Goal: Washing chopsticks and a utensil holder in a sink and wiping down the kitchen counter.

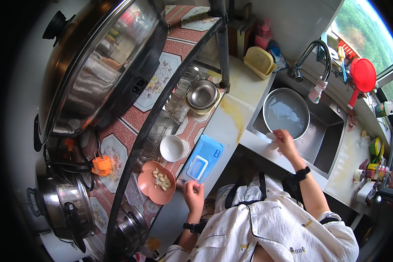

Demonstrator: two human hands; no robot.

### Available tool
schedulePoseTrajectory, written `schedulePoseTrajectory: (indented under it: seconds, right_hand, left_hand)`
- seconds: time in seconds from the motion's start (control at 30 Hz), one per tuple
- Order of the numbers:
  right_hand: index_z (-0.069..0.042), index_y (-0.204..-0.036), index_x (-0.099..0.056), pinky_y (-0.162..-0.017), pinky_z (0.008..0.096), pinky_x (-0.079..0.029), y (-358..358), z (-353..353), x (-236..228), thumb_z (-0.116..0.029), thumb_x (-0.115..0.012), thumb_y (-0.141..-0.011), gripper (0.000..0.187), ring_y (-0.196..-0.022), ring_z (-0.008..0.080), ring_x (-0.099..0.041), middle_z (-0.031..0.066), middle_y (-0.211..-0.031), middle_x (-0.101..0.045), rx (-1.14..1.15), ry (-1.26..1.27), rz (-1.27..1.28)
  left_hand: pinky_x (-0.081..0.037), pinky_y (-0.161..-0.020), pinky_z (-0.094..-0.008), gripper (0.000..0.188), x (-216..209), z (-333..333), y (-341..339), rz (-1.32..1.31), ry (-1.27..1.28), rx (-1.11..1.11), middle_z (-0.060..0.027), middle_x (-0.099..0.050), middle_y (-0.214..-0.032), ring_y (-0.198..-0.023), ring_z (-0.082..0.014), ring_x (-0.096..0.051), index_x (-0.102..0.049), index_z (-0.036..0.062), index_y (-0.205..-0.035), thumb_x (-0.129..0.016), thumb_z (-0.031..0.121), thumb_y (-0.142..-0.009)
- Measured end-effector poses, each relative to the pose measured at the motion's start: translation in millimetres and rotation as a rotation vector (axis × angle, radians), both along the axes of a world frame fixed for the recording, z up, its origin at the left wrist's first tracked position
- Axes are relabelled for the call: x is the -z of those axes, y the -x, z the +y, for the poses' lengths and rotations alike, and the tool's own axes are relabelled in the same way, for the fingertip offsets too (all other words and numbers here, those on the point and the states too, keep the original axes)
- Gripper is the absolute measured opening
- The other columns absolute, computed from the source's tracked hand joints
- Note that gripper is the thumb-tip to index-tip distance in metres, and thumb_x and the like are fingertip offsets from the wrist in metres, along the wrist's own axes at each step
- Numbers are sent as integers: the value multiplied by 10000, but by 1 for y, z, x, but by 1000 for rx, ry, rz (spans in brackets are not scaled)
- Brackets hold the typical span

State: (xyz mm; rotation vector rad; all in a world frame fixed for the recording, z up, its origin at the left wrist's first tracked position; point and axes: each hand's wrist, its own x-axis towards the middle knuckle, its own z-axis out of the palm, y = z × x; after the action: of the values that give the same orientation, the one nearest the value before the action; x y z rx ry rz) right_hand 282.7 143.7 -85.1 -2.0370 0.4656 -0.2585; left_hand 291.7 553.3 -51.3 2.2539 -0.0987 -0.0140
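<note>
The 2 hands are well apart. The right hand [286, 143] pinches a small, whitish, blurry thing [272, 139]; I cannot tell what it is. That thing is at the front edge of the grey metal sink [316, 147], by the round, silvery metal basin [308, 116] with water in it. I cannot tell if it touches the rim.

A soft but sure pinch looks best here, as the thing may be thin and could slip. Keep the wrist loose, and do not bump the basin, or water may splash.

The left hand [193, 197] has bent fingers, close by the flat, blue, soft plastic pack [208, 153]; I cannot tell if it pinches anything. Move it gently, for the pink, wavy bowl [155, 197] of pale, plump cloves [161, 179] is near.
</note>
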Motion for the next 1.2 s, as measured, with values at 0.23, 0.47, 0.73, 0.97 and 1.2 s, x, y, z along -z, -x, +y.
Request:
schedulePoseTrajectory:
  seconds: [0.23,0.47,0.73,0.97,1.2]
  right_hand:
    - [-31,-1116,-569,-767,350,-517,-103,112,-40,62,-553,-808,322,-889,280,-597,144,-1053,-531,-116,-133,-188]
    - [9,-1397,-361,-1109,363,-338,-64,142,63,-33,-495,-832,582,-1375,295,-338,153,-1492,-326,-528,505,14]
    - [13,-1072,-600,-872,403,-515,-36,-19,85,-122,-561,-833,277,-1073,322,-582,165,-1217,-553,87,569,220]
    - [-89,-1043,-642,-767,391,-521,66,-131,19,-18,-602,-756,299,-866,304,-642,112,-985,-624,247,515,433]
    - [-86,-1019,-635,-717,366,-533,-4,-45,-30,12,-633,-710,324,-843,281,-642,94,-984,-612,-37,103,29]
  left_hand:
    - [-435,-761,-323,357,12,34,47,148,79,-409,-86,-550,-1001,-902,-201,-537,-465,30,-1084,-708,101,-831]
    - [-417,-905,-402,542,17,21,40,589,410,-783,-96,-521,-1251,-1143,-206,-493,-401,65,-1292,-656,332,-894]
    - [-350,-920,-433,628,26,21,10,676,241,-687,-72,-500,-1318,-1199,-207,-447,-422,86,-1300,-617,499,-869]
    - [-372,-877,-435,615,48,31,1,696,179,-731,-49,-520,-1267,-1129,-205,-483,-477,90,-1218,-628,549,-839]
    - [-411,-802,-426,620,42,28,-9,721,260,-814,-45,-546,-1234,-1120,-228,-515,-496,116,-1190,-631,589,-811]
